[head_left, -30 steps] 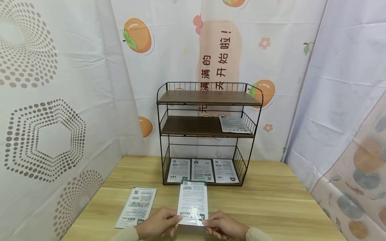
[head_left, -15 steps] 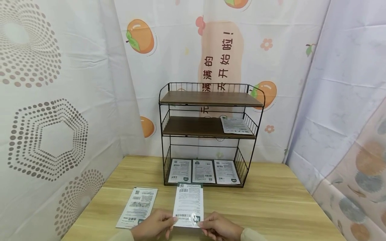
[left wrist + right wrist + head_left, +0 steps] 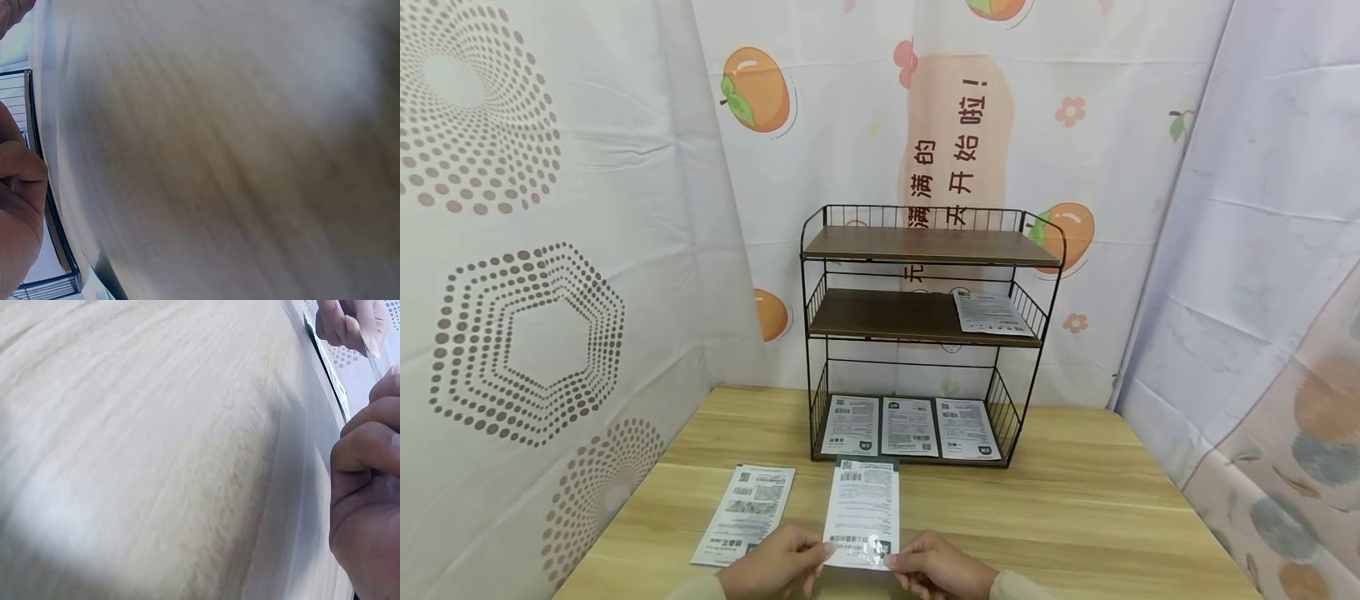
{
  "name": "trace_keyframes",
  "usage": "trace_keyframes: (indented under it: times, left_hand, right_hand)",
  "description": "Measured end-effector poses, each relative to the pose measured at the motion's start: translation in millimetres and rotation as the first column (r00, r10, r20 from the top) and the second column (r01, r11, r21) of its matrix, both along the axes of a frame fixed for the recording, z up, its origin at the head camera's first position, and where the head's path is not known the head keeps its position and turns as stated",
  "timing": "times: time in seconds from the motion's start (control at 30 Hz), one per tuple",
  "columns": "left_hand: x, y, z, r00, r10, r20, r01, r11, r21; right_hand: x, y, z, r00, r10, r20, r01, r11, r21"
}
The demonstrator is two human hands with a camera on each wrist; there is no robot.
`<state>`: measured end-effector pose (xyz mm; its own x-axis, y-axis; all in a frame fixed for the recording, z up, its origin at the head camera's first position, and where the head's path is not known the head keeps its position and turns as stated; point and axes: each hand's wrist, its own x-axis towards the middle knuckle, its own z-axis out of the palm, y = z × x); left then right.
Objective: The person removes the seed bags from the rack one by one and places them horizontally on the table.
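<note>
Both hands hold a white seed packet (image 3: 862,508) by its near corners, its green-edged far end pointing at the rack. The left hand (image 3: 778,560) pinches the left corner between thumb and fingers, and the right hand (image 3: 936,565) pinches the right one. Printing on the packet appears upside down, and light glints off its near end. A second seed packet (image 3: 747,512) lies flat on the table to the left, partly overlapped by the left hand. In the right wrist view the right hand (image 3: 369,487) has curled fingers; the packet shows as a thin edge.
A black wire rack (image 3: 917,337) with three brown shelves stands at the back of the wooden table (image 3: 1060,517). Several packets (image 3: 910,427) lie side by side on its bottom shelf. One more packet (image 3: 992,312) sits at the middle shelf's right end. Patterned curtains surround the table.
The hands and the held packet have shifted left and slightly nearer in the head view. The whole scene has slid a little right as the head turned. Both hands keep their pinch.
</note>
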<state>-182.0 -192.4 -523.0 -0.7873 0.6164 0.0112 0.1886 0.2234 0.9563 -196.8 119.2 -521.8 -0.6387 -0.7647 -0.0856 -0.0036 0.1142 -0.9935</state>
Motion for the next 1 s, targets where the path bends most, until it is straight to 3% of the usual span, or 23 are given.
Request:
trace_keyframes:
  times: [0.2,0.37,1.0]
  left_hand:
    - [5.6,-2.9,2.6,0.999,0.030,-0.025,-0.031,0.999,-0.024]
    - [7.7,-7.3,1.8,0.998,0.061,-0.006,-0.061,0.997,-0.050]
    - [9.8,-17.1,-4.6,0.993,0.118,-0.007,-0.119,0.989,-0.090]
  right_hand:
    - [1.1,-5.6,-0.6,1.000,-0.008,0.013,0.008,1.000,0.003]
    - [1.7,-11.0,-0.3,0.999,-0.027,0.038,0.027,1.000,0.007]
    - [0.3,-26.1,-8.5,0.999,-0.040,0.010,0.040,0.999,0.024]
